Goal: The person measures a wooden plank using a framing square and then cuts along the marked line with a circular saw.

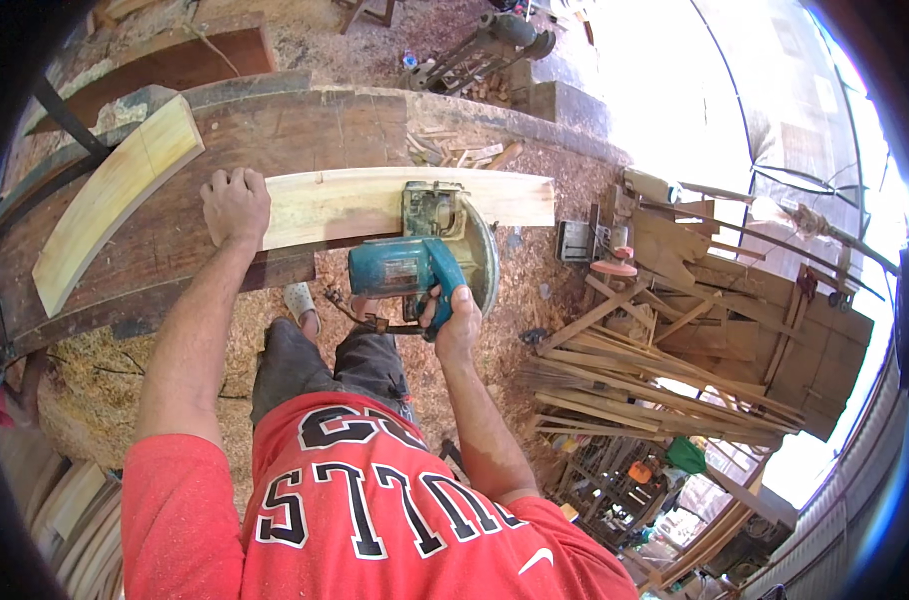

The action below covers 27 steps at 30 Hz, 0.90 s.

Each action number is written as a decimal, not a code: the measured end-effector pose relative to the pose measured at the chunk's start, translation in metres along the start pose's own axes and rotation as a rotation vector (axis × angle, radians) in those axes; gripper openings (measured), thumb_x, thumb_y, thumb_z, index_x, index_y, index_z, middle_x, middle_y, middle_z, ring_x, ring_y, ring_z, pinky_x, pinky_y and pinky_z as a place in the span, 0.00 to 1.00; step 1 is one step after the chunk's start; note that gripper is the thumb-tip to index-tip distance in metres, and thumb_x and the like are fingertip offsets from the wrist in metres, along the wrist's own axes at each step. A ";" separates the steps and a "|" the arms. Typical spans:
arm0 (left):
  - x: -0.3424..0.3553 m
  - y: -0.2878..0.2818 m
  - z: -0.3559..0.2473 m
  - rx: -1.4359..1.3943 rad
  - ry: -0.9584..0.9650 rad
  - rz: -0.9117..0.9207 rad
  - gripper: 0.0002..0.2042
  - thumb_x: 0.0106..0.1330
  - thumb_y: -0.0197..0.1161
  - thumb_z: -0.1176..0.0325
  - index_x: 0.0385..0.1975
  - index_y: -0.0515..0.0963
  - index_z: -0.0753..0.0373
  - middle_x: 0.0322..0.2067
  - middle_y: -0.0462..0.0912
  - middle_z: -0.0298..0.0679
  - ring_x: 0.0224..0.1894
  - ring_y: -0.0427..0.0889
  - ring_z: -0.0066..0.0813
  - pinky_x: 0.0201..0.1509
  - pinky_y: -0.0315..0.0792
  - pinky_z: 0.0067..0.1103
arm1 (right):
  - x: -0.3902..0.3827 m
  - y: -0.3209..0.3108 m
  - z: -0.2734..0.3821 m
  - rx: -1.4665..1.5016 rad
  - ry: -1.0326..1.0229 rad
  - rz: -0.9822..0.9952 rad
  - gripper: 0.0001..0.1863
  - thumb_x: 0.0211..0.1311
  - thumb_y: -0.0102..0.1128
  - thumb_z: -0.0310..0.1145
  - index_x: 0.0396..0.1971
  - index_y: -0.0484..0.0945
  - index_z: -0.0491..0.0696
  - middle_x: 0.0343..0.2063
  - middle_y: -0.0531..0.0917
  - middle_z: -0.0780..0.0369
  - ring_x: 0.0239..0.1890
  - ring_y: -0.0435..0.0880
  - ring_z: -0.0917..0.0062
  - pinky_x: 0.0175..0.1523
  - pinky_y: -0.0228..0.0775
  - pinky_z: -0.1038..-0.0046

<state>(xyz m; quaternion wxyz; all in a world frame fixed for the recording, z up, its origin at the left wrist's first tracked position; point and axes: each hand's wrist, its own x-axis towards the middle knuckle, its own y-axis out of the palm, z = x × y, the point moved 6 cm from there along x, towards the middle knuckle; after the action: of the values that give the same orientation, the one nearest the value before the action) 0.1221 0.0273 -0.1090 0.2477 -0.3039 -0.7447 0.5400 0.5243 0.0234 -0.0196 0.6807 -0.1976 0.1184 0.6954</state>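
A pale, slightly curved wooden board (335,205) lies on the dark wooden workbench (305,130), its right end jutting past the bench. My left hand (237,207) presses on the board's left end, fingers curled over it. In my right hand (459,325) is the rear handle of a teal circular saw (393,268). The saw's metal base plate rests on the board, right of its middle. Its blade is hidden under the guard. A second curved pale board (125,200) lies on the bench at the left.
Sawdust and shavings cover the floor (515,370). Offcuts (475,155) lie beyond the bench. A pile of wood strips (655,385) is at the right, near a rusty machine (515,40) at the back. A dark strap (70,120) crosses the bench's left end.
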 end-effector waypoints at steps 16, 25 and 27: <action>-0.001 -0.006 -0.003 -0.013 0.031 -0.038 0.19 0.74 0.48 0.56 0.35 0.85 0.60 0.40 0.84 0.50 0.46 0.78 0.54 0.55 0.72 0.44 | 0.005 0.002 0.000 0.035 0.000 0.003 0.34 0.69 0.55 0.66 0.38 0.78 0.43 0.16 0.77 0.60 0.16 0.75 0.75 0.24 0.68 0.74; -0.001 -0.002 0.001 -0.005 0.027 -0.074 0.18 0.74 0.50 0.57 0.34 0.85 0.60 0.40 0.83 0.49 0.44 0.78 0.55 0.51 0.74 0.45 | 0.008 0.005 0.000 0.065 -0.029 0.014 0.34 0.72 0.54 0.65 0.39 0.80 0.42 0.18 0.78 0.63 0.17 0.75 0.80 0.23 0.64 0.78; 0.000 0.002 0.005 -0.003 0.035 -0.068 0.18 0.74 0.50 0.57 0.34 0.85 0.60 0.40 0.83 0.49 0.44 0.78 0.55 0.51 0.74 0.45 | 0.008 0.006 0.000 0.064 -0.023 0.016 0.34 0.72 0.54 0.65 0.38 0.80 0.42 0.18 0.78 0.63 0.16 0.75 0.80 0.23 0.63 0.78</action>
<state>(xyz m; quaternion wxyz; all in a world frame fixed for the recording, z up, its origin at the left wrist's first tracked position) 0.1191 0.0247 -0.1124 0.2785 -0.2883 -0.7510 0.5248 0.5179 0.0308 -0.0237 0.6823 -0.1669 0.1343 0.6990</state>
